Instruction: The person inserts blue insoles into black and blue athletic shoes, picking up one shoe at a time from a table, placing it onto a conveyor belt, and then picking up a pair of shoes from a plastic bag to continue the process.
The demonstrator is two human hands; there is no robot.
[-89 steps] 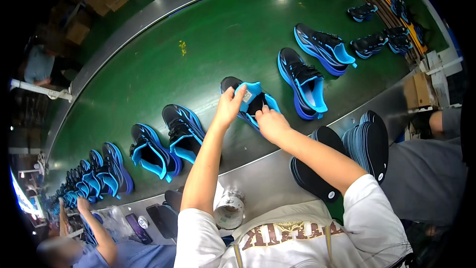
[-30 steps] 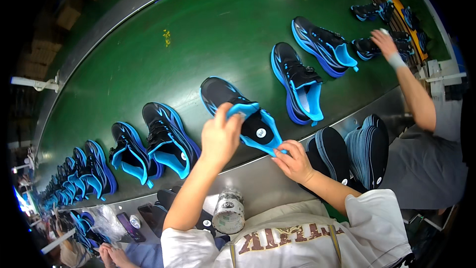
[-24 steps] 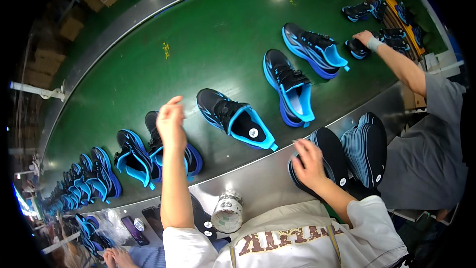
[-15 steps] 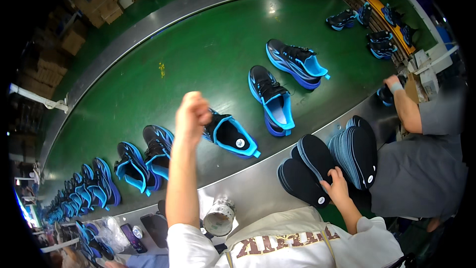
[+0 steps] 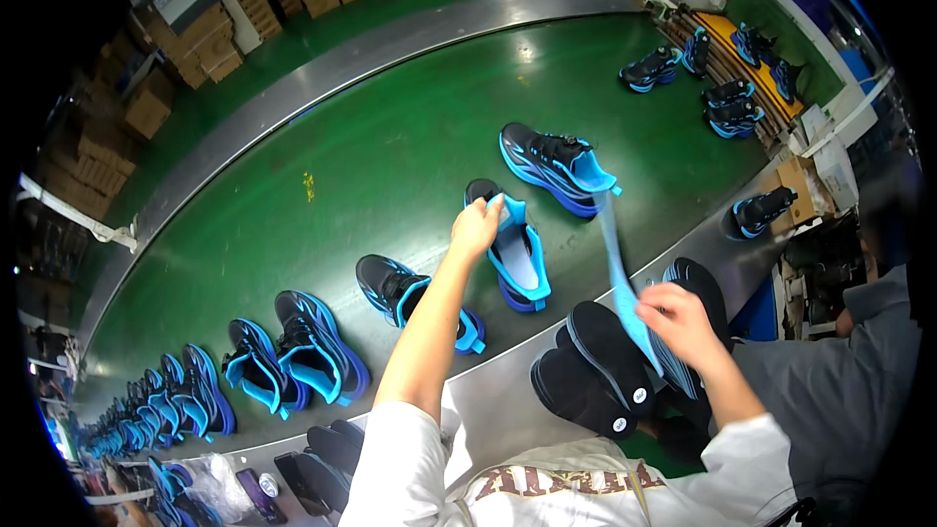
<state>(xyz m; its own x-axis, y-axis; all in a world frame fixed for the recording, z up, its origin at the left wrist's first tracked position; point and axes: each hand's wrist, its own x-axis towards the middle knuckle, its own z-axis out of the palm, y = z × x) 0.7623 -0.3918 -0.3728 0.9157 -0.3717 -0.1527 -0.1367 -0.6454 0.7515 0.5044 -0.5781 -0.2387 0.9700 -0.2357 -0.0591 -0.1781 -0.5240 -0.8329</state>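
My left hand [image 5: 478,226] grips the tongue area of a black and blue sneaker [image 5: 532,271] on the green belt, its opening turned toward me. In my right hand [image 5: 678,317] is a thin insole [image 5: 617,263], light blue on the side that shows and seen nearly edge-on. It is raised above the insole stacks, its far end close to the heel of another sneaker [image 5: 554,168]. Black insoles [image 5: 605,356] lie in stacks at the metal edge below my right hand. Left of my left forearm, a sneaker [image 5: 386,283] is partly covered by that arm.
A long row of sneakers [image 5: 200,390] runs along the belt to the left. More shoes [image 5: 732,117] stand near rollers at the far right. A co-worker's grey clothing [image 5: 830,371] is close on my right. A phone [image 5: 301,483] and plastic wrap [image 5: 220,483] lie at the near left.
My left hand has moved right and taken hold of a sneaker. My right hand has lifted an insole off the stack. The co-worker's hand has left the shoe at the right.
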